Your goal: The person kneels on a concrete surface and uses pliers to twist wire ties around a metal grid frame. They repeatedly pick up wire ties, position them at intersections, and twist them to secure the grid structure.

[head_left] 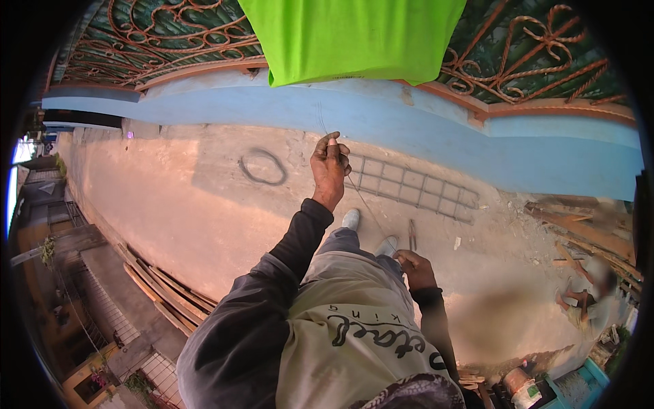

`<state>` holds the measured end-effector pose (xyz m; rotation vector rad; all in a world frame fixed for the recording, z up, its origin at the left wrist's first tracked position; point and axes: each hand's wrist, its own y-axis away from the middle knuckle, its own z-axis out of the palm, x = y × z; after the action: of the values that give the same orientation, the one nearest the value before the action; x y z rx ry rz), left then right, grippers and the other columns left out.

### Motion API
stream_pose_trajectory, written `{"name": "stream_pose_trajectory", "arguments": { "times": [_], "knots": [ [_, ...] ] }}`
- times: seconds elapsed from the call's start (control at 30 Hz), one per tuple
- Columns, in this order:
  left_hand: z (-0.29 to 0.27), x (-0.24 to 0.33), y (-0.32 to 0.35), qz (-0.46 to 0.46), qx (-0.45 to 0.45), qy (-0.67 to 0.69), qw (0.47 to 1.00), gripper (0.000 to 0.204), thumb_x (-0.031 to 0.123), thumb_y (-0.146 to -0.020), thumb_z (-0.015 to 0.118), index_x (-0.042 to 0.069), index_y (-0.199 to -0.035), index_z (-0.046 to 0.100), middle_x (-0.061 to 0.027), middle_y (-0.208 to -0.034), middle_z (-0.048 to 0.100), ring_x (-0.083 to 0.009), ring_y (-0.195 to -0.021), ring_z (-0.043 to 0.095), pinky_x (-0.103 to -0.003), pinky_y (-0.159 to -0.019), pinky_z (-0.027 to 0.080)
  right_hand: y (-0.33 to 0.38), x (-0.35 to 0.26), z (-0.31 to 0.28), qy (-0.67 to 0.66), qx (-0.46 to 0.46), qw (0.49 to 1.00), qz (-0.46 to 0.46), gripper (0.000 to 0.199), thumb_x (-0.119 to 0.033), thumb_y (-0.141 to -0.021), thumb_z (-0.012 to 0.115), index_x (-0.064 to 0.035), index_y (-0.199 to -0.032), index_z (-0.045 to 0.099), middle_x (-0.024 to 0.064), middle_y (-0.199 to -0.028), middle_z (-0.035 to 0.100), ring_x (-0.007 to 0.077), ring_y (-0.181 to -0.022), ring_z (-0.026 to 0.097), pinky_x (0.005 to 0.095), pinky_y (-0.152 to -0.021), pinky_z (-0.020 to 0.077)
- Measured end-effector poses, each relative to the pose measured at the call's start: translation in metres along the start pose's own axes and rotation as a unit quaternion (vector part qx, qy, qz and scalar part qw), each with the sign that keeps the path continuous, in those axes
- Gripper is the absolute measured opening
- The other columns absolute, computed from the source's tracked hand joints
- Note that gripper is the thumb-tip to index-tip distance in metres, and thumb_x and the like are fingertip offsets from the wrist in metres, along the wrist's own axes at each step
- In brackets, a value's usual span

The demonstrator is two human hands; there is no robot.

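Head view shows a wire (362, 197) held btwn 2 hands: L hand (329, 167) is up in front of the body, its fingers (333, 142) pinched on the wire, w/ thin loose ends (321, 117) standing out past the fingertips; R hand (417, 269) is low, near the thigh, & its fingers seem closed on the lower part, but the exact grip is too small to tell. The span btwn hands looks nearly straight, which I judge good: pls keep it lightly taut, b/c slack wire can make a kink, & a kink may become a weak point. Better to pinch w/ finger pads and let the wire slide, not bend it sharply over one nail. Bare fingers should stay away from cut tips, & the loose ends should point away from the face, as thin wire prob. springs when released. The span passes above the shoes (351, 219), so min. swing is safer. On the ground (150, 198), the coil (272, 183) lies apart to the left, the grid (423, 191) of bars is beyond the hands, beside the blue wall (409, 123), and the pliers (412, 235), as they appear, lie near R hand, convenient if fingers alone are not strong enough.
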<state>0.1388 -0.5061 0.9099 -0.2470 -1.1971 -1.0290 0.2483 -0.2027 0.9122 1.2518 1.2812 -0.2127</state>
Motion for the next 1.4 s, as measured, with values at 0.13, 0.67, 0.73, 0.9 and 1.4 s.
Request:
{"name": "stream_pose_trajectory", "arguments": {
  "times": [0.13, 0.67, 0.73, 0.9, 1.4],
  "knots": [
    [0.014, 0.0, 0.024, 0.01, -0.021, 0.011, 1.0, 0.03, 0.027, -0.104, 0.053, 0.003, -0.122, 0.057, 0.0013, -0.078, 0.056, -0.0031, -0.052, 0.039, -0.021, -0.045, 0.033, 0.007, 0.01, -0.019, 0.054, -0.011, 0.998, -0.017, 0.021, -0.016, -0.096, 0.061, -0.0038, -0.112, 0.068, 0.0059, -0.09, 0.068, 0.0139, -0.084, 0.062, 0.0278, -0.079, 0.0494],
    [0.116, 0.0, 0.178, -0.054, -0.322, -0.202, 0.923, 0.032, 0.031, -0.102, 0.055, 0.001, -0.107, 0.067, 0.0052, -0.067, 0.041, -0.0067, -0.063, 0.034, -0.024, -0.059, 0.03, -0.033, -0.123, -0.147, -0.078, 0.112, 0.95, -0.281, 0.039, -0.021, -0.104, 0.049, -0.0107, -0.142, 0.051, 0.0109, -0.128, 0.063, 0.0201, -0.111, 0.061, 0.0323, -0.088, 0.0545],
    [0.114, 0.0, 0.18, -0.048, -0.323, -0.219, 0.919, 0.032, 0.031, -0.102, 0.055, 0.001, -0.107, 0.067, 0.0051, -0.067, 0.041, -0.0068, -0.064, 0.035, -0.024, -0.059, 0.03, -0.026, -0.124, -0.144, -0.094, 0.109, 0.954, -0.262, 0.04, -0.016, -0.101, 0.047, -0.0081, -0.14, 0.053, 0.0111, -0.127, 0.063, 0.0196, -0.111, 0.06, 0.0323, -0.091, 0.0512],
    [0.105, -0.005, 0.18, -0.047, -0.312, -0.238, 0.919, 0.033, 0.031, -0.102, 0.055, 0.001, -0.107, 0.067, 0.0048, -0.067, 0.042, -0.0068, -0.064, 0.036, -0.024, -0.06, 0.031, -0.022, -0.12, -0.134, -0.107, 0.093, 0.961, -0.239, 0.042, -0.009, -0.098, 0.043, -0.0074, -0.138, 0.054, 0.0102, -0.126, 0.064, 0.0199, -0.113, 0.059, 0.0329, -0.094, 0.0492],
    [0.115, -0.004, 0.157, -0.057, -0.333, -0.231, 0.912, 0.03, 0.032, -0.102, 0.054, 0.006, -0.104, 0.069, 0.0045, -0.068, 0.046, -0.0053, -0.061, 0.036, -0.023, -0.056, 0.03, -0.015, -0.116, -0.105, -0.245, 0.098, 0.946, -0.189, 0.039, -0.01, -0.098, 0.05, -0.0069, -0.137, 0.055, 0.0115, -0.121, 0.061, 0.0187, -0.104, 0.061, 0.0314, -0.091, 0.0524]
  ]
}}
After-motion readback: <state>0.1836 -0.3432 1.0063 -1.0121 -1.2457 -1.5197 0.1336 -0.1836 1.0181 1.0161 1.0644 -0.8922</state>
